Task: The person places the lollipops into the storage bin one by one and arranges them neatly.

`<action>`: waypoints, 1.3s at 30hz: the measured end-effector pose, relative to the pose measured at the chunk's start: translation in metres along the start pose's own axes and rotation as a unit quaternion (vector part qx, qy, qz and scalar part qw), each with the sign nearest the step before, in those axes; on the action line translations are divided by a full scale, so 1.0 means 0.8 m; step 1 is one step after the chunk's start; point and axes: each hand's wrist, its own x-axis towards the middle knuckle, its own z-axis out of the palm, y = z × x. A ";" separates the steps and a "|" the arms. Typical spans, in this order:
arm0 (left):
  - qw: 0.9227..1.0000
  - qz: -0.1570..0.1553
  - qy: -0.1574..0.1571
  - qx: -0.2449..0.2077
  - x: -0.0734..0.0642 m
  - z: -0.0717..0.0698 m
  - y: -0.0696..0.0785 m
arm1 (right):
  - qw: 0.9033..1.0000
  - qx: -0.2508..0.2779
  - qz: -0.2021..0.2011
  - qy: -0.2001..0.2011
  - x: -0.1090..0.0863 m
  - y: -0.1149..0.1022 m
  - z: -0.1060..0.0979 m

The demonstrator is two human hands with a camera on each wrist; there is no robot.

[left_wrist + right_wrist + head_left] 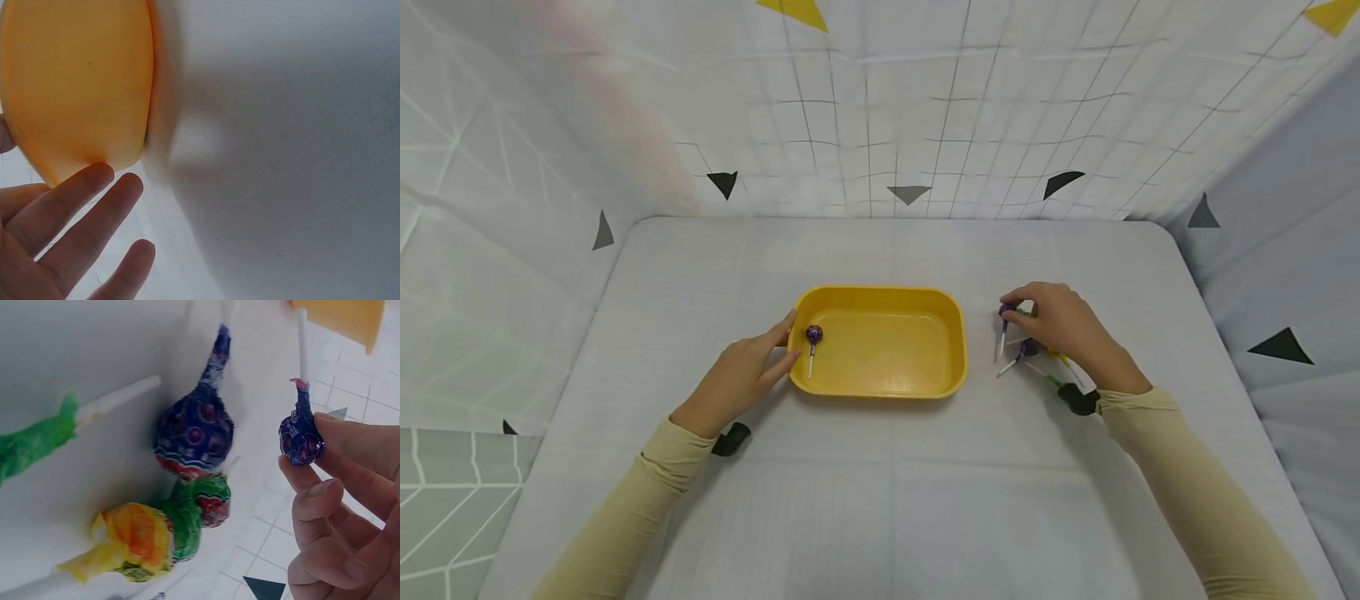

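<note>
My left hand [741, 373] is at the left end of a yellow tray [880, 389], its fingers fairly straight and touching the outer wall. In the left wrist view the fingertips [128, 187] lie spread along that wall. Inside the tray, at its left end, lies a purple-wrapped lollipop [814, 334] with a white stick. To the right of the tray, my right hand [1060, 321] pinches another purple lollipop [302, 439] by its wrapped head between thumb and fingers, its stick pointing away from the palm.
Below the right hand lie several more lollipops: a purple one [195, 434], a yellow one [134, 540], and green-wrapped ones [212, 500]. Dark straps [1078, 400] show at both wrists. A white cloth covers the table [887, 500], with patterned sheets behind and beside it.
</note>
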 end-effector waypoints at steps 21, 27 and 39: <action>1.000 0.001 -0.005 0.000 -0.002 0.000 -0.002 | 0.998 0.002 -0.046 0.033 -0.001 -0.034 -0.019; 1.000 0.001 -0.006 -0.004 -0.001 -0.001 -0.002 | 0.998 0.005 -0.055 0.031 0.000 -0.043 -0.022; 1.000 0.005 -0.001 -0.001 -0.001 -0.001 -0.002 | 0.996 0.006 -0.079 0.034 0.002 -0.065 -0.025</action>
